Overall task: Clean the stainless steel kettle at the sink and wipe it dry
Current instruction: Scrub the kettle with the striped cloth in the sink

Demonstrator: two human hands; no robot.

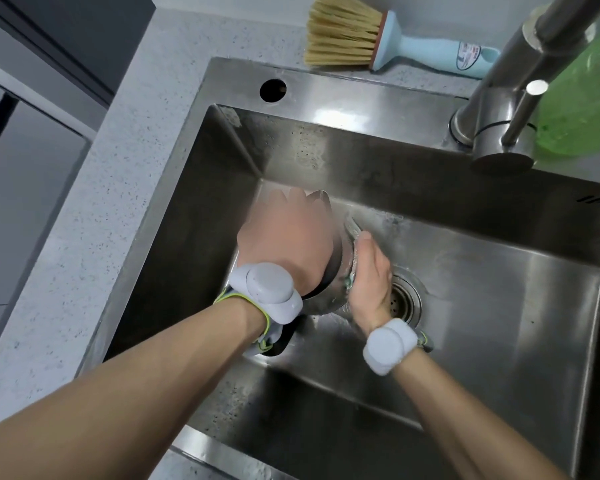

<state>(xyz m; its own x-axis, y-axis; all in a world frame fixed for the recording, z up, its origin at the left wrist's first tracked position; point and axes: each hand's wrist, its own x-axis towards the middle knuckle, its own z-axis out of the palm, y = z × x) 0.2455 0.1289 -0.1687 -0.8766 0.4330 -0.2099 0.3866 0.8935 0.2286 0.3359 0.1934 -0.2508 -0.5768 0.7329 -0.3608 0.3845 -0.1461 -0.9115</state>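
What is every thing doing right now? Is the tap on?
Stainless steel kettle: down in the sink, held.
Left hand: gripping the kettle, blurred.
Right hand: pressed against the kettle's side.
Steel tap: no water seen running.
Blue-handled brush: lying on the counter, unused.
Round drain: uncovered.

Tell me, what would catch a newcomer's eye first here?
Two bare hands working a steel kettle down in the sink: the left hand grips it from above, the right hand presses against its side. Behind the sink lies a straw-bristled brush, beside the faucet.
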